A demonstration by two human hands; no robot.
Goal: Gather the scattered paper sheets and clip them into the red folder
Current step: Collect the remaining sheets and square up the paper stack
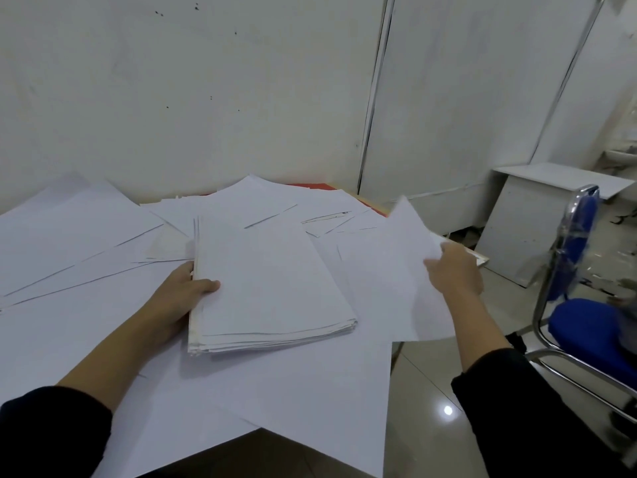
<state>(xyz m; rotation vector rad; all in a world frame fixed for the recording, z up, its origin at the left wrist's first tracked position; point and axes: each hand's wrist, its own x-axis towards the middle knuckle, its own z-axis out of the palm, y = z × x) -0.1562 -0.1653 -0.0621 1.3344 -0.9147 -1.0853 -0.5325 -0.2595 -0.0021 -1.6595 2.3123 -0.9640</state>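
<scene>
Gripping stack (pixel 272 288), lifted sheet (pixel 406 263)

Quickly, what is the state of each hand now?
Left hand: closed on the left edge of the paper stack.
Right hand: closed on a single loose sheet, lifted.

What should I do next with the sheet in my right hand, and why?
Probably lay the loose sheet on the gathered stack. Your right hand holds it lifted beside the stack, your left hand already steadies the stack's edge, and more scattered sheets wait.
</scene>
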